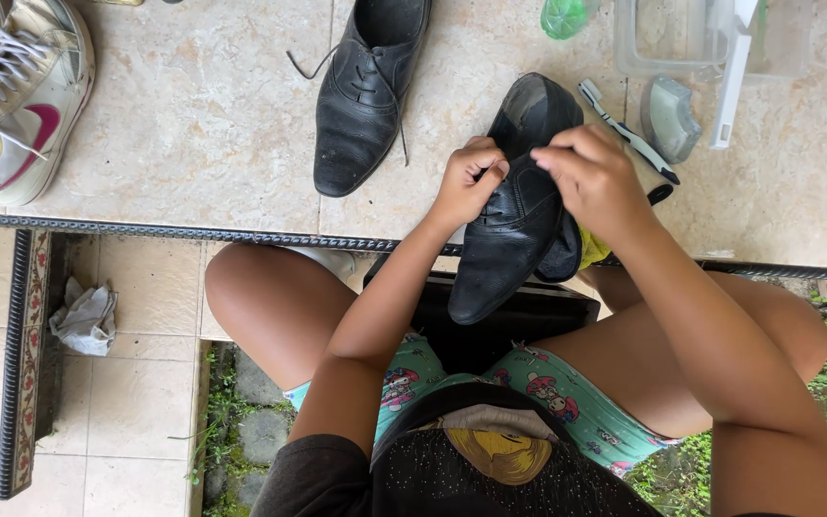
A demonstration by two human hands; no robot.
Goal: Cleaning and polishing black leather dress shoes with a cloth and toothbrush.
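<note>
Black shoe (509, 230) held by left hand (466, 182), right hand (591, 177)

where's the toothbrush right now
In the head view the toothbrush lies on the tiled ledge at upper right, just beyond the right hand, between the black shoe being held and a grey block.

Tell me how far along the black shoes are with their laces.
Done: nothing clearly finished. The other black shoe lies on the tiled ledge, its lace ends trailing loose. In hand: both the left hand and right hand pinch at the lacing of the held black shoe. Left: both shoes look untied.
</note>
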